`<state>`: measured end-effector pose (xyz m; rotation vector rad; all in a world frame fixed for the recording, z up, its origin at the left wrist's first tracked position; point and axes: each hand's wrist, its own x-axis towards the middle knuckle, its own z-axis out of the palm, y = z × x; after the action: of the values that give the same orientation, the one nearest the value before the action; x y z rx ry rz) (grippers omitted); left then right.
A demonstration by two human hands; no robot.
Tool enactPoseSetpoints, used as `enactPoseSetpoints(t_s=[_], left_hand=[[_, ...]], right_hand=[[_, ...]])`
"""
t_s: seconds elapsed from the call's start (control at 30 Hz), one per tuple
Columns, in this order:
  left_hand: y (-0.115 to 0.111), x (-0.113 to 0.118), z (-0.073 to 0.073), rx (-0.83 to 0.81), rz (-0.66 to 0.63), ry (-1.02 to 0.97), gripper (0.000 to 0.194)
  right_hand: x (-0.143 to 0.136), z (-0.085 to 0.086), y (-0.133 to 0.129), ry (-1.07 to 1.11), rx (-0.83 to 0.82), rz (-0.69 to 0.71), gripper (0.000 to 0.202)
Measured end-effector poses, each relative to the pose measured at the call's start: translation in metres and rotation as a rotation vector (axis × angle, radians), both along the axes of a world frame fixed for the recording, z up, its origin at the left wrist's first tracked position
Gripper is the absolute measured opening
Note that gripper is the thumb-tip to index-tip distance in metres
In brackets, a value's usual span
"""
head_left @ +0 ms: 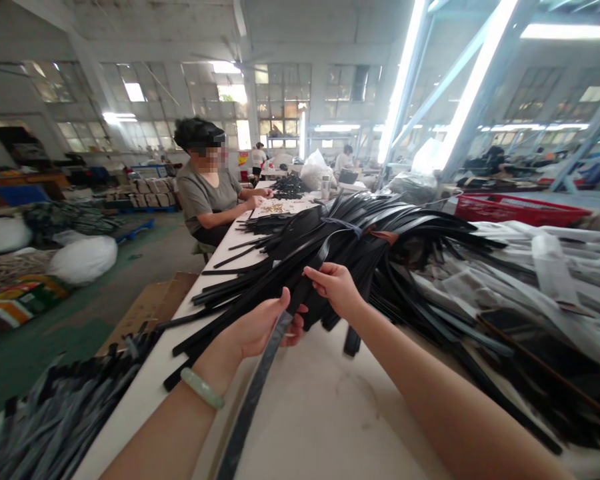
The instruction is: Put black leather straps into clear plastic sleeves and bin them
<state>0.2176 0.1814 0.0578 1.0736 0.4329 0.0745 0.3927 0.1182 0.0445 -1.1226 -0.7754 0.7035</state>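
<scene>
A long black strap [260, 383] runs from the lower edge of the view up through both hands. My left hand [267, 325], with a pale green bangle on the wrist, holds the strap between thumb and fingers. Farther up, my right hand [333, 283] pinches the strap near its upper part. Behind the hands, a large heap of black straps [300, 247] lies across the pale table [325, 413], part of it bound with a bluish tie and a brown band.
A seated person [213, 183] works at the table's far left side. Dark strips [75, 407] are piled at the lower left. White wrapped material [545, 267] and a red crate [520, 208] are at the right. A cardboard sheet [147, 307] lies beside the table.
</scene>
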Motion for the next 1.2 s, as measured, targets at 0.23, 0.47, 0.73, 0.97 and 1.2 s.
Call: enactPoseSetpoints(t_s=[0.23,0.47,0.73,0.97,1.2], left_hand=[[0.02,-0.007,-0.002,0.455,0.167,0.175,0.042],[0.014,0.005,-0.013,0.621,0.241,0.133,0.035],[0.006,0.007,-0.008,0.582,0.27,0.052,0.032],[0.008,0.002,0.005,0.759,0.278,0.112,0.035],[0.006,0.005,0.0,0.759,0.351,0.051,0.029]], right_hand=[[0.012,-0.005,0.002,0.016,-0.04,-0.077,0.037],[0.008,0.001,0.0,0.037,-0.017,-0.065,0.039],[-0.007,-0.006,0.009,0.079,-0.04,0.071,0.038],[-0.001,0.001,0.004,-0.098,-0.005,-0.074,0.044],[0.002,0.0,0.001,-0.094,-0.002,-0.009,0.04]])
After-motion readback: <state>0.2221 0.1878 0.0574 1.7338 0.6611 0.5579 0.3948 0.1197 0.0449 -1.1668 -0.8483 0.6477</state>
